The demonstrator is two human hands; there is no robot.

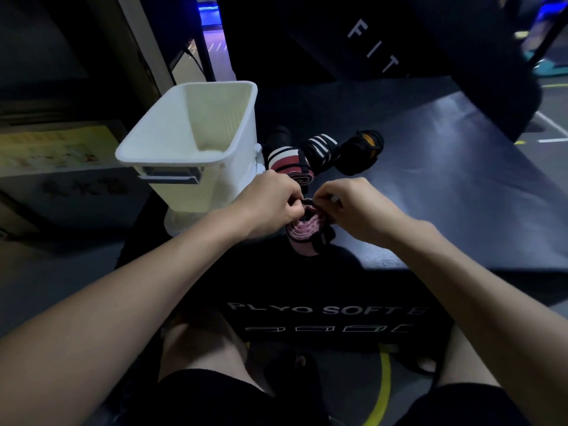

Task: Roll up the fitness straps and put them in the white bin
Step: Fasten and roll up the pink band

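A pink and black fitness strap (305,233), partly coiled, lies on the near edge of the black plyo box (445,210). My left hand (270,201) pinches its upper left side and my right hand (356,207) pinches its top right; both grip the strap. Behind them rest a red, white and black strap roll (287,162), a black and white striped roll (321,149) and a black roll with an orange patch (362,149). The white bin (184,155) stands at the box's left corner, left of my hands, open on top; I see no strap inside.
The box front reads "PLYO SOFT". A larger black padded block (368,41) marked "FIT" stands behind. A yellow poster (52,146) and a cabinet are to the left. My bare knees and a yellow floor line (384,382) are below.
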